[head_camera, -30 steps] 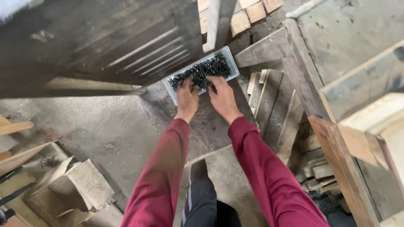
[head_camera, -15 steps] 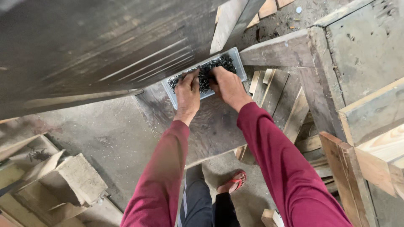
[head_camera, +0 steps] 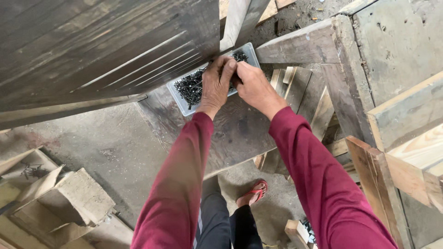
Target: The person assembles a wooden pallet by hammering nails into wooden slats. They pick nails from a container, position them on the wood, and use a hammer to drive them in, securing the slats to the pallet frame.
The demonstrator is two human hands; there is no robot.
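Hands meet over the clear rectangular plastic tray (head_camera: 181,97) of dark nails (head_camera: 189,85), upper centre of frame on a grey worn plank (head_camera: 240,133); left hand (head_camera: 216,83) curls into the nails, right hand (head_camera: 254,87) pinches alongside, contents unclear.

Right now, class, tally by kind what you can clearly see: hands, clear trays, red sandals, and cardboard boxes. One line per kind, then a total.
Hands: 2, the left hand and the right hand, both at the tray
Clear trays of dark nails: 1, the tray
Red sandals: 1, the sandal
Cardboard boxes: 1, the box
Total: 5
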